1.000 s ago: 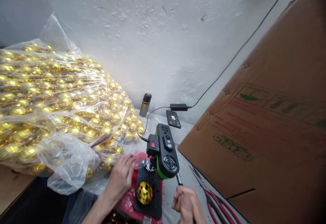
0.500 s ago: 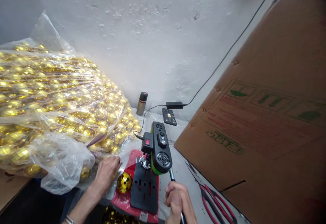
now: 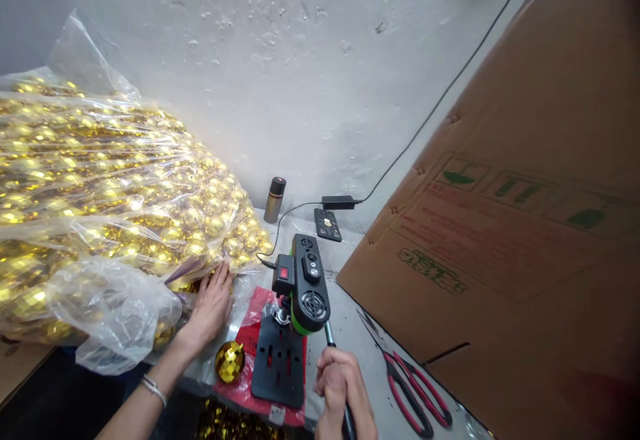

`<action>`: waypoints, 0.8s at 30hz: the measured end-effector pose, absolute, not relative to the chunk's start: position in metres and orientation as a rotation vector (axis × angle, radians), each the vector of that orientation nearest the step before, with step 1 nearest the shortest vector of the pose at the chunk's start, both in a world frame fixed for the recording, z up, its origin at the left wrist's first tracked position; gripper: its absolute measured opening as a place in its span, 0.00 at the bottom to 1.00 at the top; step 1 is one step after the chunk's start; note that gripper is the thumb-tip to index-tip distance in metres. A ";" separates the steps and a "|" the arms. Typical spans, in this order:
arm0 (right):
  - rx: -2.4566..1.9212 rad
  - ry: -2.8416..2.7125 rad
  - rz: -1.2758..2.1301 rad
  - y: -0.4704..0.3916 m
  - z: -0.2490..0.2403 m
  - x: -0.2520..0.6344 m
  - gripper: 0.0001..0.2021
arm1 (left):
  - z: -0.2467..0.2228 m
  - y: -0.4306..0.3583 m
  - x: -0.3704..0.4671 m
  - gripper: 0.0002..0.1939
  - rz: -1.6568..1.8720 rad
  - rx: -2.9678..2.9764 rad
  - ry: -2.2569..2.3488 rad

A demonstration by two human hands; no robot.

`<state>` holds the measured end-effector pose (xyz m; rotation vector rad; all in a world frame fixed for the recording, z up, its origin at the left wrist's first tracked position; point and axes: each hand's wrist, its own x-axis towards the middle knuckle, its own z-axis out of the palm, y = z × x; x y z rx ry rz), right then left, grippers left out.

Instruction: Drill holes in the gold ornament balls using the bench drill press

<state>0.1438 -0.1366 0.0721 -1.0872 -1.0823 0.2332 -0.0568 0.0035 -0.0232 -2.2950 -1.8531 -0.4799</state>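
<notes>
My left hand (image 3: pixel 213 307) reaches to the mouth of a clear plastic bag (image 3: pixel 120 160) full of gold mirrored balls. Its fingers are stretched out against the bag's edge, the tips partly hidden. My right hand (image 3: pixel 345 390) is wrapped around a dark rod-like handle (image 3: pixel 329 335) beside a black and green device (image 3: pixel 311 280). This device has round vents, buttons and a red switch, and stands over a slotted black base plate (image 3: pixel 278 365). To the plate's left, a single gold mirrored ball (image 3: pixel 230 362) rests on red plastic film (image 3: pixel 255 300).
Red-handled scissors (image 3: pixel 413 390) lie right of my right hand. A large cardboard box (image 3: pixel 500 213) leans along the right side. At the wall are a bottle (image 3: pixel 275 200), a phone (image 3: pixel 328 225) and a black power adapter (image 3: pixel 339 203) with its cable. More gold balls (image 3: pixel 235 423) sit below the table edge.
My left hand has moved up and forward to the bag's mouth, its fingers now extended. The loose ball has shifted slightly left of the base plate. My right hand keeps its grip.
</notes>
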 end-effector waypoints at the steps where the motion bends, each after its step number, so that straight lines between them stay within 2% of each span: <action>1: -1.083 -1.087 0.236 -0.137 0.072 0.144 0.18 | -0.019 0.009 -0.056 0.26 -0.503 -2.278 -1.871; 10: -1.109 -1.062 0.228 -0.137 0.069 0.143 0.20 | 0.004 0.053 -0.043 0.18 -0.451 -2.224 -2.014; 18: -1.075 -1.116 0.209 -0.137 0.062 0.148 0.19 | 0.001 0.057 -0.027 0.18 -0.359 -2.253 -2.201; 22: -1.069 -1.133 0.201 -0.136 0.059 0.149 0.18 | 0.012 0.040 -0.028 0.23 -0.450 -2.325 -2.196; 24: -1.081 -1.128 0.209 -0.137 0.060 0.148 0.18 | 0.016 0.024 -0.030 0.26 -0.741 -2.415 -2.191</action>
